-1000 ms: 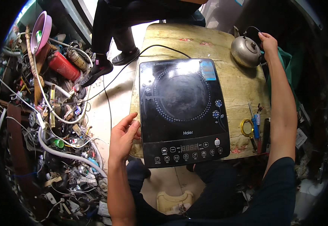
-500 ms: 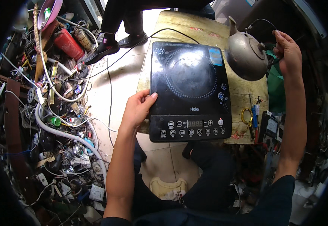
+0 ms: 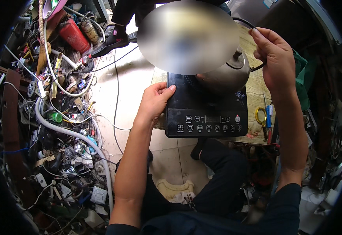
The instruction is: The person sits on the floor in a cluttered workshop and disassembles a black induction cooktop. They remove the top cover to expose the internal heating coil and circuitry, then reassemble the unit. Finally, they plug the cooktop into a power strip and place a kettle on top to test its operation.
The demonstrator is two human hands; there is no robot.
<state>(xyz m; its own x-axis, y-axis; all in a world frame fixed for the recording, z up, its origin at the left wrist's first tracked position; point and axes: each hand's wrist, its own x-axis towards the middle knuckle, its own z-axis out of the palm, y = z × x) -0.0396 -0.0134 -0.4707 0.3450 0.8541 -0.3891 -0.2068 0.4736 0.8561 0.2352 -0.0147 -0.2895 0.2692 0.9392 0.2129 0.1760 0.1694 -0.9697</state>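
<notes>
A black induction cooktop [image 3: 206,105] with a row of round icons lies on the worn wooden table [image 3: 254,92]. My left hand [image 3: 154,101] grips its left edge, thumb on top and the other fingers partly hidden. A dull metal kettle [image 3: 230,78] is over the cooktop's far part; I cannot tell whether it touches the glass. My right hand [image 3: 273,53] is closed on the kettle's thin dark handle, up and to the right of the lid. A blurred oval patch hides the kettle's far side and the cooktop's far end.
Right of the cooktop lie a yellow-rimmed magnifying glass [image 3: 261,115] and a blue screwdriver [image 3: 268,117]. A green bag [image 3: 302,76] hangs past the table. Cables, parts and a red cylinder [image 3: 73,36] crowd the left floor. Another person's shoe [image 3: 110,45] is at the far left.
My right hand has brought the kettle leftward from beside the cooktop to over its far part. My left hand still holds the cooktop's edge. The view has shifted slightly.
</notes>
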